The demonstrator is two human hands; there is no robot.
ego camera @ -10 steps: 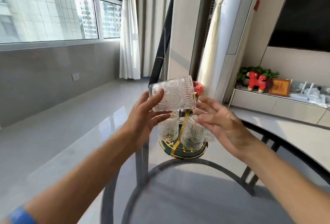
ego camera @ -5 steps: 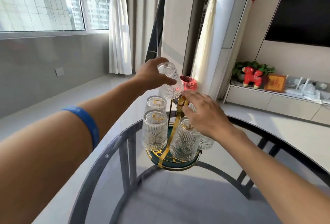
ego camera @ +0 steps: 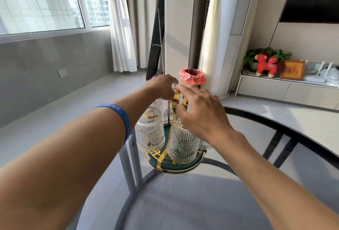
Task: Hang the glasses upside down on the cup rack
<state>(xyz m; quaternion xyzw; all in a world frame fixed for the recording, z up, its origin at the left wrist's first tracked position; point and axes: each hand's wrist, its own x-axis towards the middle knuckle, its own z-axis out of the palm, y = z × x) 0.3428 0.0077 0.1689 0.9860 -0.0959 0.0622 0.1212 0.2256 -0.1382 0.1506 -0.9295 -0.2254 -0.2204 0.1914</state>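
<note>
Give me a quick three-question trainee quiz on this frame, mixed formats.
1. True or false: the glass at front left hangs upside down on the rack.
2. Which arm wears the blue wristband? A) left B) right C) neither
3. Fill in: the rack stands on a round ____ table.

Key
1. True; its base faces up.
2. A. The left hand reaches to the rack's far side; the right hand is at the gold handle.
3. Glass; the floor shows through it.
</note>
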